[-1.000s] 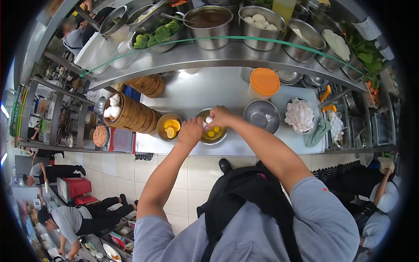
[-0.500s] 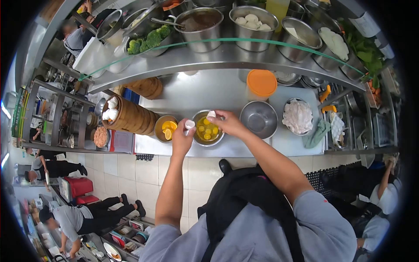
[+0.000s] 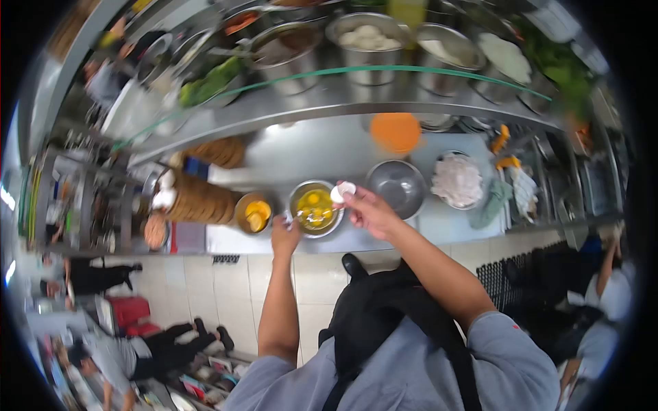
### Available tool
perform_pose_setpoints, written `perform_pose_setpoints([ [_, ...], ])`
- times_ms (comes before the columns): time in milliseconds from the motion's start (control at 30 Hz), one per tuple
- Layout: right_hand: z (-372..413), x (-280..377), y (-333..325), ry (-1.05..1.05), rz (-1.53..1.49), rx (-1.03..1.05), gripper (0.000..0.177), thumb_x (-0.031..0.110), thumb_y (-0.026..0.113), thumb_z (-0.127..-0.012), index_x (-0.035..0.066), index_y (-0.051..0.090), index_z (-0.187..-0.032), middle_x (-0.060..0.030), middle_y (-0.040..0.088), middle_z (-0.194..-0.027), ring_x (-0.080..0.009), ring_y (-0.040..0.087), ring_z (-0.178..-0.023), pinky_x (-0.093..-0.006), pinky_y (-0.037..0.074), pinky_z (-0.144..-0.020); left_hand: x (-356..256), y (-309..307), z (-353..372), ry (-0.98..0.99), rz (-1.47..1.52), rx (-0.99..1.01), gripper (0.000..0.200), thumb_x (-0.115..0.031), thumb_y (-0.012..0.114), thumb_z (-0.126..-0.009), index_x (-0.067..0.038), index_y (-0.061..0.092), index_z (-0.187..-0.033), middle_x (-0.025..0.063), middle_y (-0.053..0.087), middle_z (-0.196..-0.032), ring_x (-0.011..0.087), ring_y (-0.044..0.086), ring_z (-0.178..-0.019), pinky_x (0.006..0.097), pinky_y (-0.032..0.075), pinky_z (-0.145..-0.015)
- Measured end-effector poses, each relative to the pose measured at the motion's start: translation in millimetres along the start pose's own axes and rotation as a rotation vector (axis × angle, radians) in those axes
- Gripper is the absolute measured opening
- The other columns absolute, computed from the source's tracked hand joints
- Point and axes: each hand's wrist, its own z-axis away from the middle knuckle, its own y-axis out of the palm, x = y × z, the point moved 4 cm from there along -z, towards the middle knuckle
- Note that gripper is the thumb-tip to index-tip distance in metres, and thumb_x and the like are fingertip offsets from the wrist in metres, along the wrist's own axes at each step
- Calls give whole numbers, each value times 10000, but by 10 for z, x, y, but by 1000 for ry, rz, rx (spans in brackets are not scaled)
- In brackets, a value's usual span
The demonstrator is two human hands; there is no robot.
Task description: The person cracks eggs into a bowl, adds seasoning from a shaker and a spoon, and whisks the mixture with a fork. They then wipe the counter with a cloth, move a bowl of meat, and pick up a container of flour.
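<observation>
A steel bowl (image 3: 340, 227) holds cracked eggs (image 3: 315, 205), with several yellow yolks showing in the clear white. Over its right rim, my right hand (image 3: 375, 214) pinches white eggshell (image 3: 343, 192). My left hand (image 3: 286, 236) is closed at the bowl's left rim; a small pale, shiny bit shows at its fingertips, too blurred to name. Just left of that hand stands a smaller steel bowl (image 3: 241, 220) with orange pieces (image 3: 258, 214).
Right of the eggs are a steel bowl (image 3: 396, 188), a bowl of pale shredded food (image 3: 458, 179) and a green cloth (image 3: 492, 204). An orange-lidded tub (image 3: 395, 132) stands behind. Bamboo steamers (image 3: 202, 198) are left. A glass-edged shelf (image 3: 329, 104) with food pots overhangs the counter.
My right hand has moved right, off the bowl's middle, with eggshell in it. My left hand has turned down to the left rim, and its white shell half no longer shows clearly.
</observation>
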Motion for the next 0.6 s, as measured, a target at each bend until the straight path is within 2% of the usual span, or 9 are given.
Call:
perform_pose_setpoints([
  [33, 186, 52, -94, -44, 11, -5, 438, 330, 686, -977, 181, 584, -1375, -24, 718, -1061, -27, 483, -576, -187, 392, -505, 500, 328, -198, -35, 73, 62, 360, -225, 680, -909, 3, 546, -1154, 167, 700, -931, 227, 690, -736, 349, 583, -597],
  [67, 323, 76, -210, -114, 44, -9, 491, 309, 689, -975, 175, 548, -1425, -27, 726, -1042, -28, 493, -571, -189, 405, -508, 241, 214, -149, -282, 110, 295, 657, -312, 718, -856, 88, 465, -1312, 234, 688, -1049, 317, 708, -810, 408, 575, -680],
  [100, 526, 162, -284, -127, 63, -26, 507, 290, 683, -978, 174, 527, -1447, -25, 730, -1023, -35, 511, -581, -193, 429, -525, 47, 160, 7, -294, 389, 229, 614, -261, 735, -842, 84, 464, -1271, 185, 680, -1004, 234, 679, -692, 338, 543, -532],
  [233, 1487, 588, -838, -317, 136, -113, 515, 273, 672, -984, 98, 512, -1442, -76, 731, -1050, -52, 556, -615, -215, 465, -549, -100, 199, 114, -154, 617, 156, 297, -122, 618, -904, -22, 500, -1158, 106, 646, -966, 173, 660, -732, 282, 548, -505],
  [300, 2136, 967, -1204, -351, 148, -305, 483, 214, 628, -976, 105, 522, -1434, -81, 727, -1064, -56, 557, -637, -231, 487, -598, -29, 130, 109, -129, 485, 203, 233, -99, 565, -926, -49, 525, -1150, 83, 644, -968, 153, 655, -716, 266, 545, -497],
  [433, 3244, 1528, -2717, -582, 180, -670, 474, 301, 644, -986, 148, 530, -1419, -92, 734, -1065, -54, 552, -591, -208, 459, -548, -577, -174, 434, -64, 490, 148, 238, -100, 546, -931, -48, 555, -1163, 65, 656, -994, 114, 645, -697, 238, 530, -484],
  [467, 3452, 1631, -3264, -588, 215, -775, 460, 352, 641, -988, 144, 549, -1388, -89, 735, -1072, -56, 562, -593, -196, 447, -539, -558, -192, 473, -74, 520, 140, 377, -92, 523, -940, -97, 565, -1315, 32, 682, -1044, 82, 632, -693, 207, 470, -466],
  [533, 3931, 1713, -4216, -374, 164, -1065, 661, 536, 629, -956, 148, 434, -1454, -121, 677, -1211, -122, 614, -695, -256, 497, -587, -963, -350, 708, -73, 502, 141, 344, -105, 551, -935, -94, 580, -1278, 19, 665, -1005, 67, 610, -666, 188, 450, -455],
  [600, 4270, 1366, -5379, -152, -32, -1168, 890, 655, 628, -893, 191, 272, -1564, -153, 572, -1357, -230, 664, -842, -340, 544, -665, -1356, -453, 1007, -104, 540, 122, 301, -111, 570, -930, -74, 587, -1228, 15, 655, -953, 62, 595, -636, 186, 435, -437],
])
